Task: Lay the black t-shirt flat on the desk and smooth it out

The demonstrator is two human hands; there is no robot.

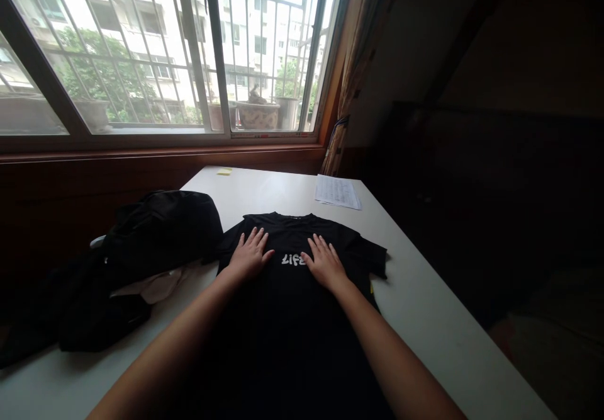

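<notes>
Both my left hand [250,255] and right hand [324,262] lie flat, fingers spread, gripping nothing, on the chest of the black t-shirt [292,325] spread on the white table [425,306]; I'd judge an uneven push could wrinkle it or drag it askew.

T-shirt [287,319] hem cut off (bottom edge); paper [337,191] print unreadable, maybe grid.

The place looked like a room in a flat, where a white table [425,319] bearing a black T-shirt [285,332] and a heap of dark clothes [141,250] stood under a barred, wood-framed window [207,48], with potted plants [257,114] on the ledge outside, apartment blocks [141,11] beyond and a tied-back curtain [352,73] alongside.
</notes>
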